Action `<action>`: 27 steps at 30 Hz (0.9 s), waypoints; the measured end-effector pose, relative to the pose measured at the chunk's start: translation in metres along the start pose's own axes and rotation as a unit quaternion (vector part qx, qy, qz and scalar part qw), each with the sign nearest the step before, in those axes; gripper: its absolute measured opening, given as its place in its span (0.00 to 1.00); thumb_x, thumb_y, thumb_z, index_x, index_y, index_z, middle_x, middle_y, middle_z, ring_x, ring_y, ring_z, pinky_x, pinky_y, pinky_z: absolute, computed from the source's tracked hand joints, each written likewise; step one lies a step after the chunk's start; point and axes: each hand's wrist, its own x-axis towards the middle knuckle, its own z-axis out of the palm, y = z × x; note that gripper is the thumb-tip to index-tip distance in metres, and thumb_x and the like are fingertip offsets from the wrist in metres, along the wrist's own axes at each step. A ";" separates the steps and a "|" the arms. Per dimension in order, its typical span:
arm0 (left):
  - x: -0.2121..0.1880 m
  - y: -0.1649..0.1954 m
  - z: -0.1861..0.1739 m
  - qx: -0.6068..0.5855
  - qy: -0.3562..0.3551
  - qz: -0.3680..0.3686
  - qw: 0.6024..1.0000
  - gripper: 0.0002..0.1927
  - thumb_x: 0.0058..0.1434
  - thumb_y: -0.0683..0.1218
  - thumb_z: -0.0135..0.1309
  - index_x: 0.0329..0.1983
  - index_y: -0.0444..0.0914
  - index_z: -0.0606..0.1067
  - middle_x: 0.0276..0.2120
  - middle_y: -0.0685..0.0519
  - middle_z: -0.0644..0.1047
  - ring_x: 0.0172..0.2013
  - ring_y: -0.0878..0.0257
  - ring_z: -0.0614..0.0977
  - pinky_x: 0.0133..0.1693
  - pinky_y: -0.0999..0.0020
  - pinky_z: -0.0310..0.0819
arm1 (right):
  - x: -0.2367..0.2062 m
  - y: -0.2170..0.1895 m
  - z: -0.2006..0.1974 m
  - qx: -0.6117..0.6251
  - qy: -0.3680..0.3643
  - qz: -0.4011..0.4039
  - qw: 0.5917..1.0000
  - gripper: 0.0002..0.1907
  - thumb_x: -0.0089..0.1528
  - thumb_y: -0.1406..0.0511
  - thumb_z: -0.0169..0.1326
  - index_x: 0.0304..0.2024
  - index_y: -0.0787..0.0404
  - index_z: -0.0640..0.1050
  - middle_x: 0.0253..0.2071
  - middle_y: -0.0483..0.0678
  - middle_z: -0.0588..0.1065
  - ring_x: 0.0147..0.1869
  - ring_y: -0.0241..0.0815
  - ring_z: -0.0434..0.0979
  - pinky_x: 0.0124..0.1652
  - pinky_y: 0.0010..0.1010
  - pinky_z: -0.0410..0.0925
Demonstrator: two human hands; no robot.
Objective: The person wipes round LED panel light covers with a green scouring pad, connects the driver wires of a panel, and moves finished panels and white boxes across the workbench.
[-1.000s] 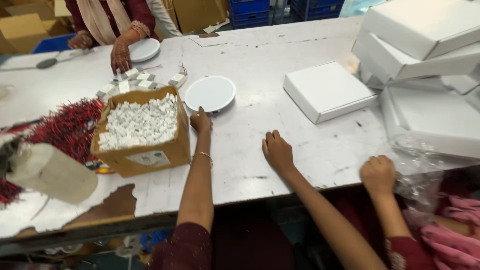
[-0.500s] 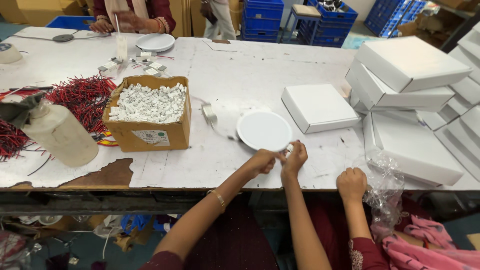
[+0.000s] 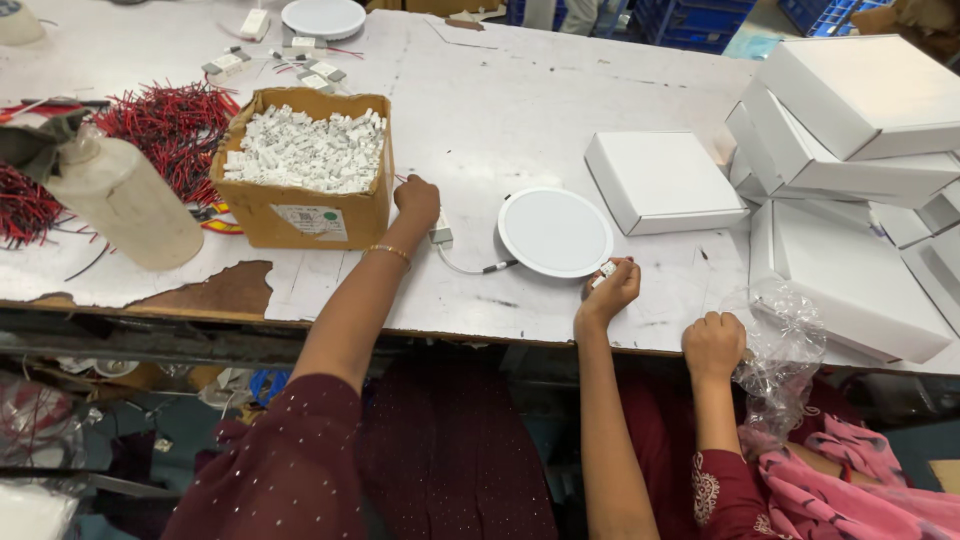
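A round white panel lamp (image 3: 555, 231) lies flat on the worn white table (image 3: 500, 110). A thin cable (image 3: 470, 268) runs from it to a small white driver box (image 3: 439, 233). My left hand (image 3: 416, 200), with a bangle on the wrist, is closed on that driver box right beside the cardboard box (image 3: 305, 212). My right hand (image 3: 611, 290) rests at the lamp's near right rim, its fingers pinched on a small white clip (image 3: 605, 270).
The cardboard box is full of small white parts (image 3: 305, 150). Red and black wires (image 3: 170, 120) and a wrapped bottle (image 3: 125, 200) lie to the left. White flat boxes (image 3: 660, 178) (image 3: 850, 120) stack up on the right. Another person's fist (image 3: 714, 345) holds a clear plastic bag (image 3: 785, 335). A second lamp (image 3: 322, 17) sits at the far edge.
My left hand has left the lamp's near edge and moved left to the driver box by the cardboard box. My right hand stays at the lamp's rim.
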 end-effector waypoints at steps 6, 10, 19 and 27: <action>0.001 0.004 -0.001 0.040 -0.013 0.076 0.996 0.09 0.61 0.42 0.58 0.44 0.43 0.83 0.45 0.50 0.83 0.46 0.54 0.85 0.37 0.56 0.81 | -0.002 -0.001 0.001 0.009 -0.010 -0.002 1.000 0.12 0.70 0.61 0.43 0.31 0.57 0.68 0.23 0.39 0.66 0.22 0.27 0.61 0.21 0.21 0.53; -0.007 0.014 -0.015 0.041 0.056 0.160 0.985 0.08 0.56 0.44 0.63 0.40 0.44 0.84 0.43 0.50 0.84 0.44 0.53 0.86 0.39 0.58 0.79 | -0.002 -0.001 0.001 0.007 -0.011 -0.004 1.000 0.11 0.69 0.62 0.42 0.31 0.57 0.68 0.22 0.39 0.65 0.21 0.27 0.60 0.20 0.21 0.52; -0.014 -0.043 -0.101 -0.049 -0.171 0.148 0.973 0.17 0.44 0.49 0.72 0.32 0.34 0.84 0.29 0.46 0.82 0.32 0.52 0.84 0.33 0.56 0.77 | -0.009 -0.007 0.004 0.004 -0.015 -0.015 1.000 0.13 0.71 0.59 0.43 0.32 0.57 0.68 0.22 0.40 0.64 0.21 0.28 0.60 0.21 0.21 0.52; -0.045 -0.061 -0.021 -0.279 -0.121 0.067 0.950 0.15 0.56 0.51 0.58 0.25 0.33 0.82 0.20 0.43 0.79 0.24 0.50 0.81 0.29 0.58 0.76 | -0.008 -0.015 0.014 0.130 0.029 0.126 0.983 0.14 0.69 0.58 0.41 0.34 0.59 0.68 0.26 0.45 0.67 0.22 0.33 0.65 0.18 0.24 0.51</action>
